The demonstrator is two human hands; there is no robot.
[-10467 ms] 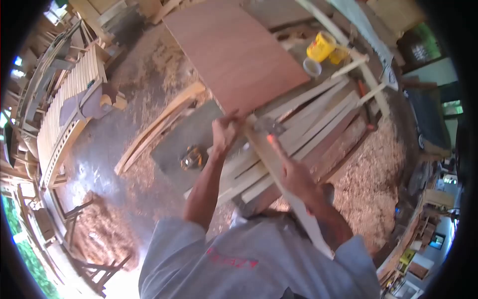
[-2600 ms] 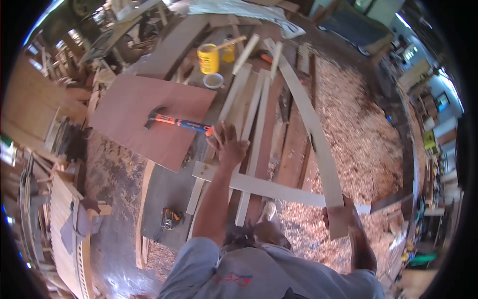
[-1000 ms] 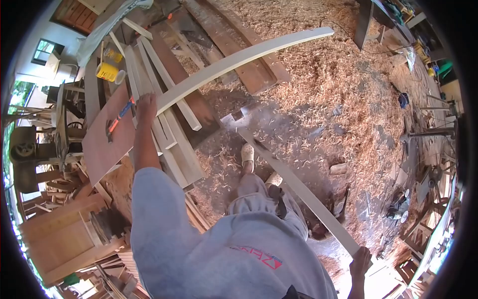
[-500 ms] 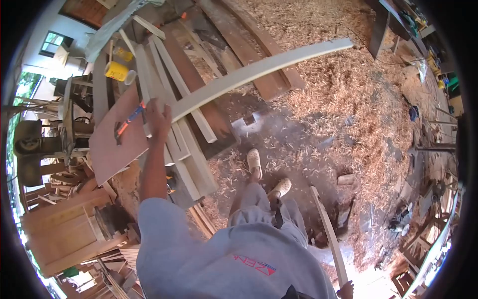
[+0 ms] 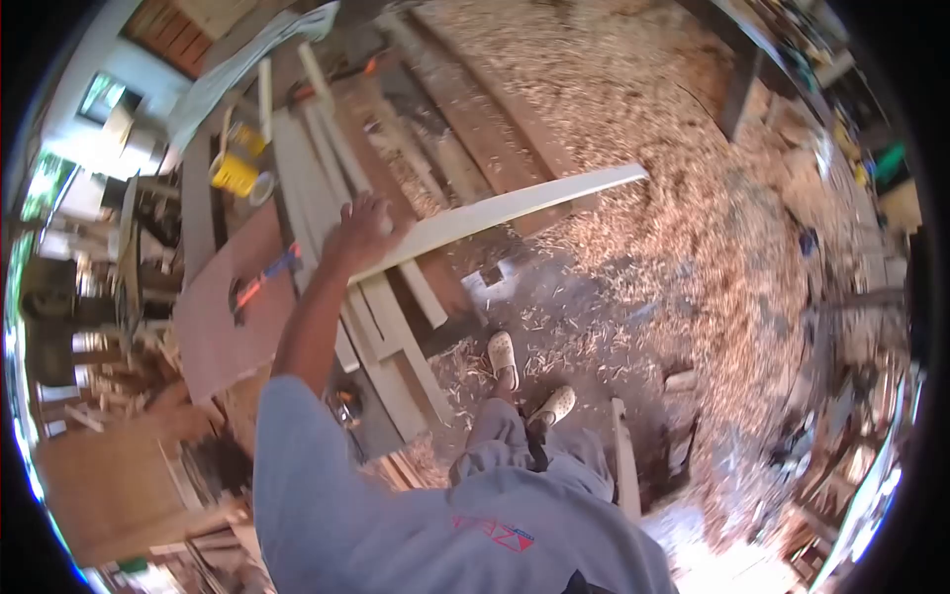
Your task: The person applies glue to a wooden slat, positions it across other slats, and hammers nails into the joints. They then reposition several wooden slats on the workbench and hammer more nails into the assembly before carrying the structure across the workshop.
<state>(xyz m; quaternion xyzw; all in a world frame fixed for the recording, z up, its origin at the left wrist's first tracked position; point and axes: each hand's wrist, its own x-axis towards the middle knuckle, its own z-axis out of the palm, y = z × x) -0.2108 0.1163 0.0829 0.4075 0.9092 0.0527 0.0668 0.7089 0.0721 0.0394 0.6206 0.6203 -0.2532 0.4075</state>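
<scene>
Board (image 5: pixel 515 205) extends over planks (image 5: pixel 297 183), its near end grasped by the left hand (image 5: pixel 364 236), its far end above shavings (image 5: pixel 693 213). Hammer (image 5: pixel 263 280) lies on a reddish sheet (image 5: pixel 213 322) near a yellow tub (image 5: pixel 235 172). The right hand is out of view, its grip unclear.
</scene>
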